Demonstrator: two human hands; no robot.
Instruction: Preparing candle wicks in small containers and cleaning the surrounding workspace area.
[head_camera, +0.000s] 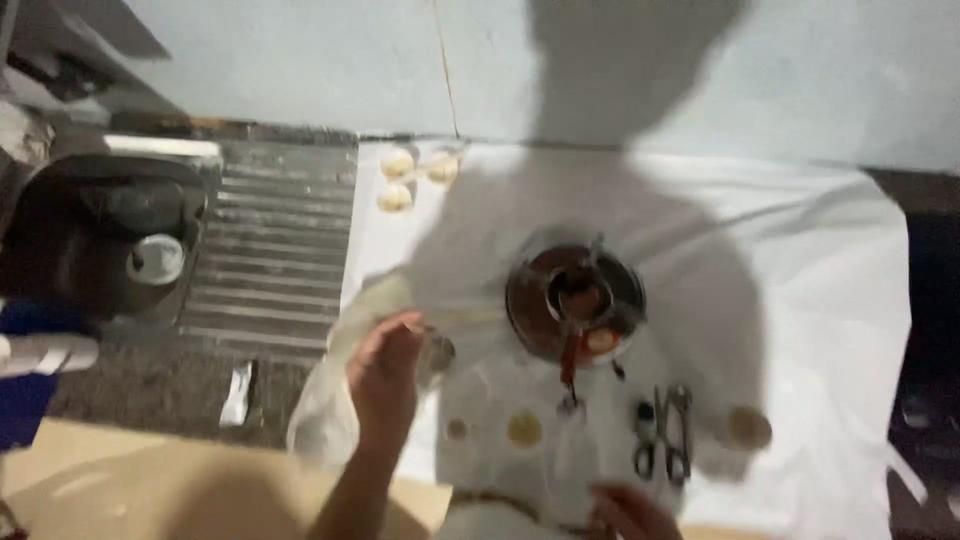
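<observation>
The view is blurred by motion. My left hand (385, 372) reaches over the left part of a white cloth (800, 300), its fingers curled on a pale translucent thing (378, 296) that smears to the right. A small round object (437, 353) lies by its fingertips. Only part of my right hand (630, 512) shows at the bottom edge, resting on the cloth just below a pair of scissors (665, 435). A round metal bowl-like device (575, 300) with reddish contents stands in the cloth's middle.
Small pale round pieces lie at the cloth's far corner (410, 175), near the front (523, 430) and at the right (748, 427). A steel drainboard (275, 240) and a dark sink (90, 240) holding a round lid are at the left. A pale wall rises behind.
</observation>
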